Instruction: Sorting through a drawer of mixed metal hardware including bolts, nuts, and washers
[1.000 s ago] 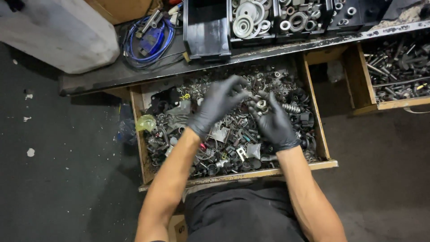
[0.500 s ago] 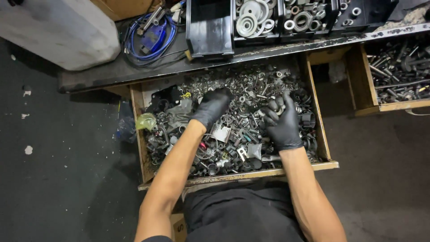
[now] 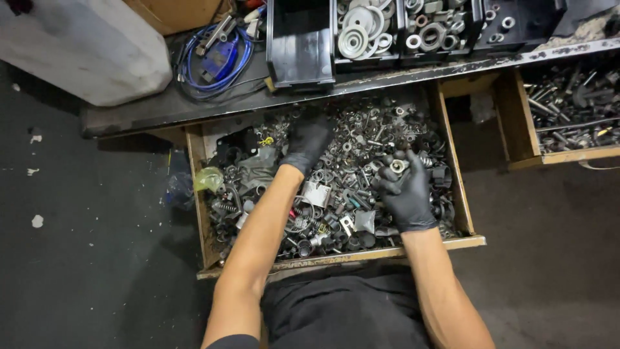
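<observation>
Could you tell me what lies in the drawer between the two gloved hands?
In the head view, loose metal nuts, washers and rings fill the drawer between the left hand and right hand.

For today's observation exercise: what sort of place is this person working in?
Most likely a workshop or repair shop. An open wooden drawer is heaped with loose nuts, springs and metal parts, black bins on the bench hold washers, and both gloved hands sort through the hardware.

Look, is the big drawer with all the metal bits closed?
No, the wooden drawer is pulled out, and both gloved hands, left hand and right hand, are in it.
</observation>
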